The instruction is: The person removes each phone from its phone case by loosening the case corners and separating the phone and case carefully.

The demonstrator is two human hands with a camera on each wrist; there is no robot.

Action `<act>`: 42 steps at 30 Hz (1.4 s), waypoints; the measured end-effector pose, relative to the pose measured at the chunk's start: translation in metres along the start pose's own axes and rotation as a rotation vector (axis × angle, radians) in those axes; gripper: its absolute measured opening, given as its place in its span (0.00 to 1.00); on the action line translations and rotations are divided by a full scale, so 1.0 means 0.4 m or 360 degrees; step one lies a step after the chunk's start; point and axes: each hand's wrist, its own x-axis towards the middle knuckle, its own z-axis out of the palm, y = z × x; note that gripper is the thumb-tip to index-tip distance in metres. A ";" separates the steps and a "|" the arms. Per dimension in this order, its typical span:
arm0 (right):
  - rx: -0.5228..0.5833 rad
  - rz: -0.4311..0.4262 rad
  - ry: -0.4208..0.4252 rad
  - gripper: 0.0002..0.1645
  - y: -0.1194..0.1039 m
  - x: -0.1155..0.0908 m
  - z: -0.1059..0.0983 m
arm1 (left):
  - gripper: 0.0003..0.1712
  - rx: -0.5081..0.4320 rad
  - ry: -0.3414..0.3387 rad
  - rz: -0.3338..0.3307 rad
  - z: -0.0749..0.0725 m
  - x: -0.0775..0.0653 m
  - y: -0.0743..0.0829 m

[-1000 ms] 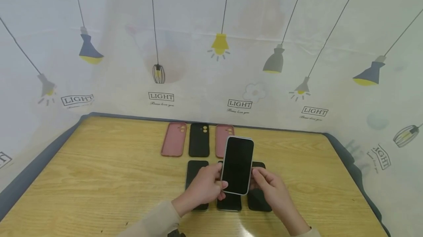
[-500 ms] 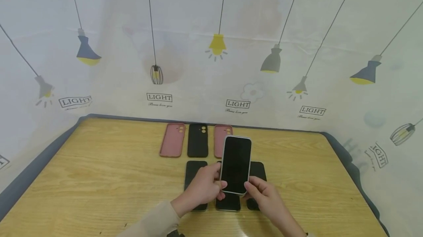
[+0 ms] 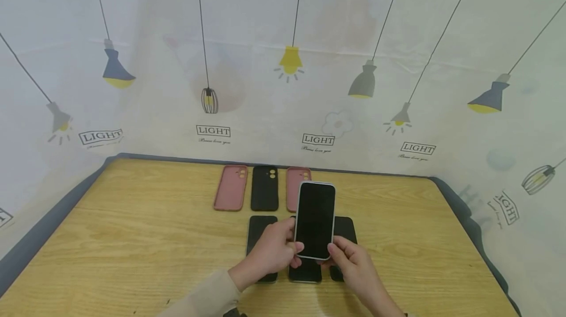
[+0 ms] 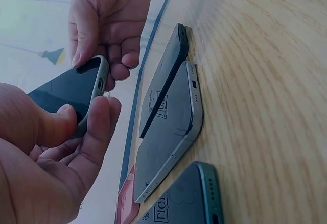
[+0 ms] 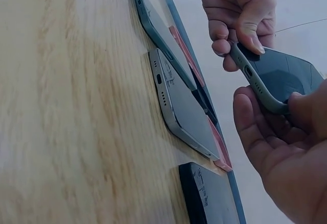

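Note:
Above the table a phone (image 3: 315,221) is held tilted, dark screen facing me, with a pale grey-green case round its edge in the wrist views. My left hand (image 3: 274,248) grips its lower left side, thumb on the front edge. My right hand (image 3: 357,265) pinches the lower right corner, its thumb (image 5: 299,101) on the rim and fingers behind. Beneath them lie a green-edged phone (image 5: 158,30), a silver-edged phone (image 5: 181,106) and a black-edged phone (image 5: 209,196), screens up. The held phone and hands partly cover these in the head view.
Along the table's (image 3: 146,228) back edge lie a pink phone case (image 3: 231,187), a black phone case (image 3: 265,189) and a second pink phone case (image 3: 295,191), partly hidden by the held phone. Behind hangs a lamp-printed cloth (image 3: 252,86).
My right hand has moved left and slightly down from the phone's right edge to its lower right corner, thumb now at the front rim. My left hand keeps its hold.

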 end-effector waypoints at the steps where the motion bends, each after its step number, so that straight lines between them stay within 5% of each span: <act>1: 0.0012 -0.0002 0.0010 0.18 -0.001 -0.001 0.002 | 0.12 -0.0007 -0.0001 0.0003 0.001 0.000 0.000; 9: 0.0144 0.0070 0.0004 0.20 0.000 -0.003 0.001 | 0.11 -0.0076 -0.0012 0.0020 0.006 -0.001 -0.002; 18: 0.0438 0.0024 -0.0233 0.29 0.021 0.005 -0.032 | 0.11 -0.0112 -0.0034 0.0032 0.010 0.002 0.003; 31: 0.0713 -0.0024 -0.0331 0.18 0.032 0.007 -0.036 | 0.11 -0.0161 -0.0066 0.0025 0.009 -0.001 0.004; 37: 0.0852 -0.0153 -0.0378 0.17 0.044 0.010 -0.030 | 0.14 -0.0144 -0.0117 0.0099 0.006 -0.004 0.010; 42: 0.0801 -0.0148 -0.0367 0.16 0.045 0.012 -0.029 | 0.12 -0.0101 -0.0099 0.0129 0.002 -0.006 0.010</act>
